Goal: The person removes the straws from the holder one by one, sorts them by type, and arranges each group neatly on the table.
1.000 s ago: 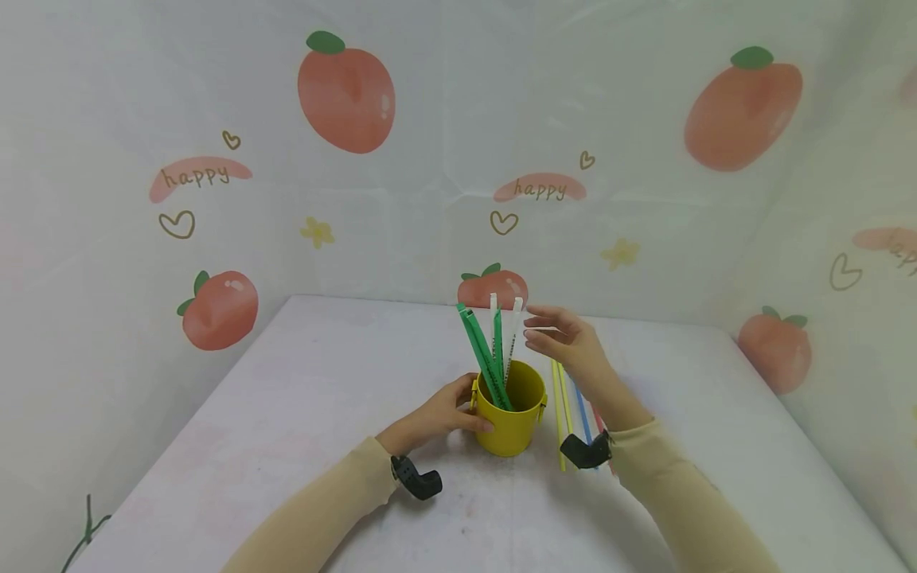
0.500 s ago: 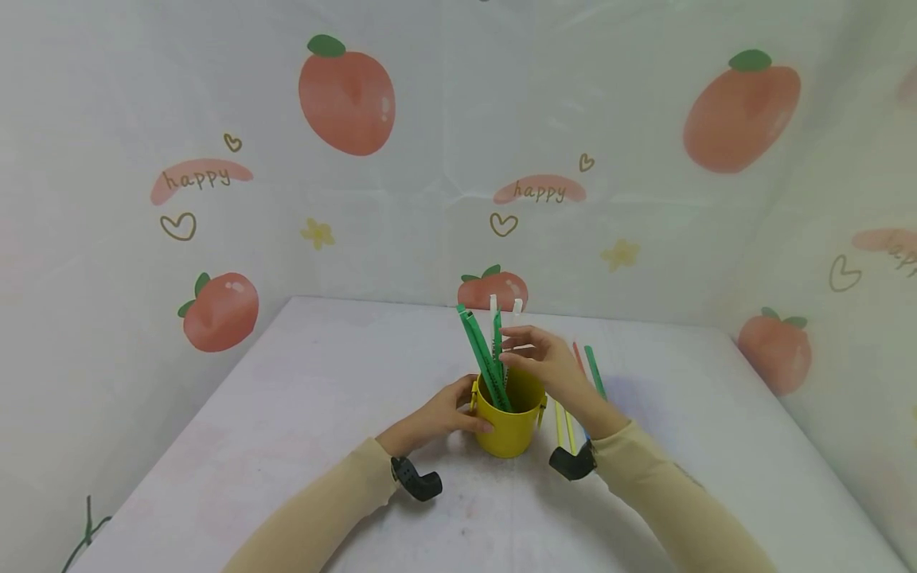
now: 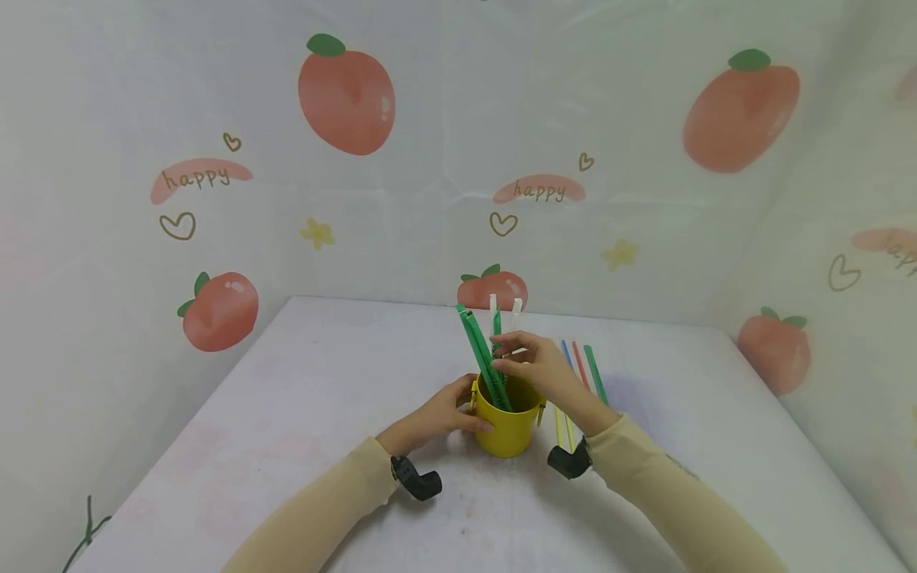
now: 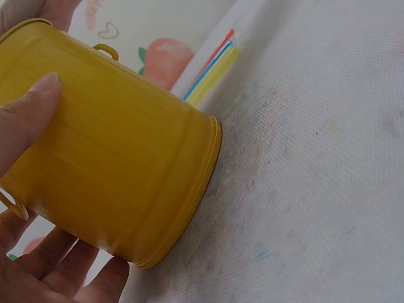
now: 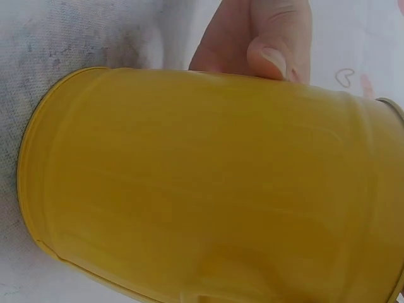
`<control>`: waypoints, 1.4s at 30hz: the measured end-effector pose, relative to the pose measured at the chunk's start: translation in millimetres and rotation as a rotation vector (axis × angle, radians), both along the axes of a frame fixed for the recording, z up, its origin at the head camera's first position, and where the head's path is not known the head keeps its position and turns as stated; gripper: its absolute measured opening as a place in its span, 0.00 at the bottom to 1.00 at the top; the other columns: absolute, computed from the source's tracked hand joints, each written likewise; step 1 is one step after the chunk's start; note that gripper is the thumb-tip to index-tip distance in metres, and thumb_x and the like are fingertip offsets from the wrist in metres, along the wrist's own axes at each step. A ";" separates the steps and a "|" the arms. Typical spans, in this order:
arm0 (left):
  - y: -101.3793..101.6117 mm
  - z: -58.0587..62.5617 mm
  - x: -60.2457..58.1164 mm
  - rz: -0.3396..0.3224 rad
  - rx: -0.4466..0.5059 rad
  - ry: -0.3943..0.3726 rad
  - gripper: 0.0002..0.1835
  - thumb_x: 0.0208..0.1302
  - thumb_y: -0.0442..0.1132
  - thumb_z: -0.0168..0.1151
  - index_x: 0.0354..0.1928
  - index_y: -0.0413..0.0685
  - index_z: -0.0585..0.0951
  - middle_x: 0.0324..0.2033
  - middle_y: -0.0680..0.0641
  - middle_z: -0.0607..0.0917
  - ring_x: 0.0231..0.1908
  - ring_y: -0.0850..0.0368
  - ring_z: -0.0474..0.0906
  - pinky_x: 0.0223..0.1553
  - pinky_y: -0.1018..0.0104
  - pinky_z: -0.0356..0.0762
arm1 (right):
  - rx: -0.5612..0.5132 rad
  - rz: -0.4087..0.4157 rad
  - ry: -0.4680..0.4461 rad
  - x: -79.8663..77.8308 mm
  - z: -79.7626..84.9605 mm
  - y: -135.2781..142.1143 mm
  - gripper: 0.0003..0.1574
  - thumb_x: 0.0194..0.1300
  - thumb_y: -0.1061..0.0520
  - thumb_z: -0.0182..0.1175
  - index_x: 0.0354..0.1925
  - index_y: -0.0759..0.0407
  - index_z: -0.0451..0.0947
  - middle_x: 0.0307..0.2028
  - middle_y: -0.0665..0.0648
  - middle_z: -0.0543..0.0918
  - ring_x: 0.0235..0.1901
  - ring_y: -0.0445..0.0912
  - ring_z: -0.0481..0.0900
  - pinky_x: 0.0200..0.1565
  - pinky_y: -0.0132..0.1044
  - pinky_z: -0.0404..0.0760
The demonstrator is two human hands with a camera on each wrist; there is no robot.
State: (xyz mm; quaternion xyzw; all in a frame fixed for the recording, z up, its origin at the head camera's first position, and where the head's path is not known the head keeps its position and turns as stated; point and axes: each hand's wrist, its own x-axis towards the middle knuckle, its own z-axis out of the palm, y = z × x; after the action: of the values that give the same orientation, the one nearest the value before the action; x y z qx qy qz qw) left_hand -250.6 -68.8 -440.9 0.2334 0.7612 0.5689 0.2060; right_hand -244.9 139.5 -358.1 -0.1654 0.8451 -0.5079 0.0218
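Observation:
My left hand (image 3: 447, 410) grips the side of a yellow metal bucket (image 3: 507, 434), thumb in front and fingers round the far side. The bucket stands upright on the table. Several drinking straws in printed paper wrappers lean in it: green ones (image 3: 481, 350) to the left, white ones (image 3: 517, 305) behind. Over the rim, my right hand (image 3: 540, 366) reaches in from the right with bent fingers. Its fingertips and thumb sit at the upright green straw, a gap showing between them. In the right wrist view the bucket wall (image 5: 208, 183) hides the right hand's fingertips.
Loose straws lie right of the bucket: yellow (image 3: 559, 426), blue (image 3: 567, 354), red (image 3: 580, 366) and green (image 3: 595, 374). Partly they are hidden by the right forearm. A white curtain (image 3: 444, 119) printed with fruit hangs behind the pale table (image 3: 344, 358).
My right hand has come left and down, from beside the white straws to the upright green one above the bucket. The left hand and bucket stay put.

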 end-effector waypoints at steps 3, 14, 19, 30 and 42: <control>0.0 0.5 0.0 -0.001 0.001 -0.004 0.44 0.57 0.45 0.71 0.73 0.54 0.59 0.70 0.51 0.65 0.72 0.46 0.57 0.70 0.38 0.52 | 0.022 -0.013 -0.012 -1.4 -0.6 -1.8 0.23 0.64 0.54 0.64 0.57 0.55 0.78 0.45 0.58 0.83 0.46 0.51 0.82 0.51 0.46 0.83; -0.2 0.0 -0.5 -0.010 0.008 0.014 0.42 0.57 0.44 0.70 0.71 0.53 0.61 0.69 0.50 0.67 0.71 0.45 0.59 0.70 0.39 0.54 | 0.094 0.006 -0.015 -1.5 3.8 -7.0 0.20 0.62 0.56 0.66 0.53 0.58 0.81 0.34 0.53 0.82 0.40 0.49 0.84 0.45 0.41 0.84; -0.1 0.0 -0.8 -0.014 0.012 0.020 0.42 0.58 0.44 0.70 0.72 0.52 0.60 0.69 0.49 0.67 0.71 0.45 0.60 0.69 0.39 0.56 | 0.143 0.000 -0.007 -3.1 2.7 -9.8 0.19 0.61 0.56 0.67 0.50 0.59 0.82 0.30 0.51 0.81 0.39 0.48 0.84 0.44 0.40 0.85; -0.5 0.2 -0.8 -0.009 -0.001 0.014 0.40 0.57 0.44 0.70 0.70 0.53 0.62 0.68 0.50 0.68 0.70 0.46 0.61 0.70 0.39 0.54 | 0.205 -0.011 -0.005 -5.3 2.1 -13.4 0.09 0.58 0.58 0.69 0.38 0.59 0.83 0.27 0.51 0.79 0.32 0.44 0.79 0.37 0.35 0.83; -0.6 -1.6 -1.1 -0.003 -0.003 0.014 0.39 0.57 0.45 0.70 0.69 0.54 0.63 0.68 0.50 0.69 0.71 0.46 0.60 0.70 0.39 0.54 | 0.207 -0.008 -0.019 -2.0 4.3 -11.5 0.07 0.59 0.58 0.68 0.38 0.58 0.82 0.34 0.53 0.84 0.38 0.47 0.82 0.45 0.42 0.85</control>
State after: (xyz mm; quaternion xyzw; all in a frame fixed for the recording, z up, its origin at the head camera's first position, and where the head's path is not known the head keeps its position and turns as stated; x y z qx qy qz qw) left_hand -251.7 -69.4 -442.5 0.2384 0.7632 0.5656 0.2019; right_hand -246.9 128.0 -353.8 -0.1540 0.8935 -0.4194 0.0449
